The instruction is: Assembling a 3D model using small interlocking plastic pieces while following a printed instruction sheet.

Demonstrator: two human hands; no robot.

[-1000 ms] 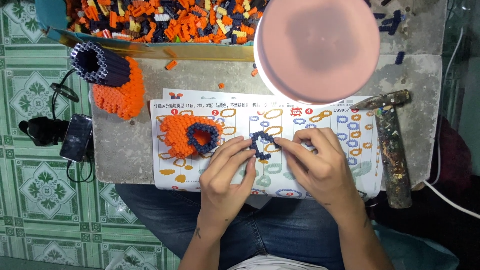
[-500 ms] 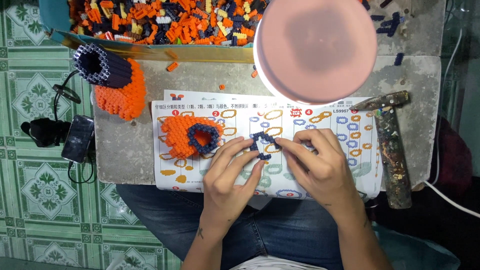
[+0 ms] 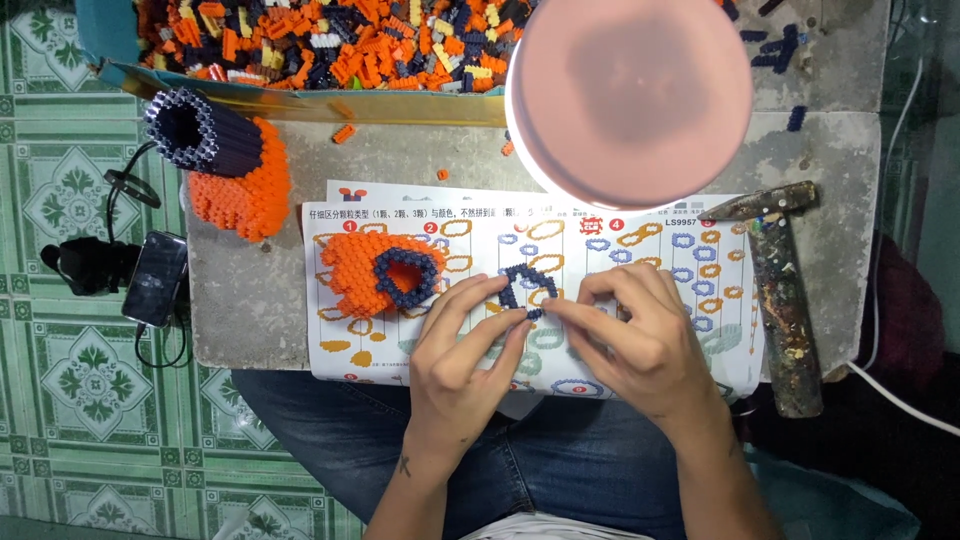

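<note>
Both hands meet over a printed instruction sheet (image 3: 640,235) on a grey slab. My left hand (image 3: 462,352) and my right hand (image 3: 630,335) pinch a small dark blue ring of tiny bricks (image 3: 527,288) from either side, fingertips on its lower edge. Left of the ring, on the sheet, lies a flat orange brick piece (image 3: 352,270) with a dark blue heart-shaped ring (image 3: 405,277) on top of it.
A finished orange and dark blue brick model (image 3: 225,160) stands at the slab's back left. A tray of several loose orange, blue and yellow bricks (image 3: 330,45) lies behind. A round pink lamp shade (image 3: 630,95) hangs overhead. A hammer (image 3: 780,290) rests right; a phone (image 3: 155,278) left.
The hands stay on the blue ring with only small shifts of the fingers. Nothing else has moved.
</note>
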